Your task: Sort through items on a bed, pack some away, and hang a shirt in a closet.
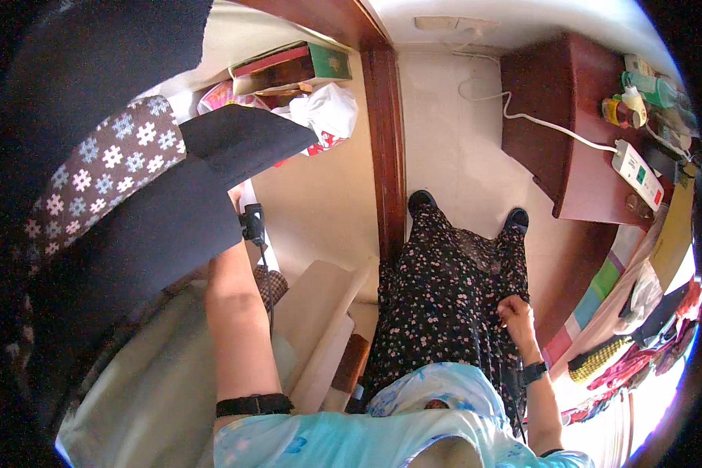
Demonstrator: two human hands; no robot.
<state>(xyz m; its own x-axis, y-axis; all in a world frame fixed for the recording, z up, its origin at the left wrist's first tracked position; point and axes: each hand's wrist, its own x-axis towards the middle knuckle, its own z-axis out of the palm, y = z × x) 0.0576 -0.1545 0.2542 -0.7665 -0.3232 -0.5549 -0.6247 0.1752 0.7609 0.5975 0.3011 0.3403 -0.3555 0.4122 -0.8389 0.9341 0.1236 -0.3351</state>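
My left arm reaches forward at the left, among dark navy garments [132,218]. A sliver of my left hand [236,192] shows past a cloth edge; its fingers are hidden, so its grip cannot be made out. A black device with a cable [252,224] is strapped at that wrist. Between the dark cloths lies a brown fabric with pink, white and blue flower-like shapes [109,168]. My right hand [516,314] hangs by my black floral skirt [452,288], fingers curled in, with nothing visible in it. A black band [533,372] circles the right wrist.
A dark wooden post [388,140] stands ahead. Left of it, a shelf holds a green-and-red box [327,64] and a white plastic bag [325,111]. A reddish-brown cabinet [538,117] at right carries a white power strip [638,174] and bottles; clothes [624,374] pile nearer.
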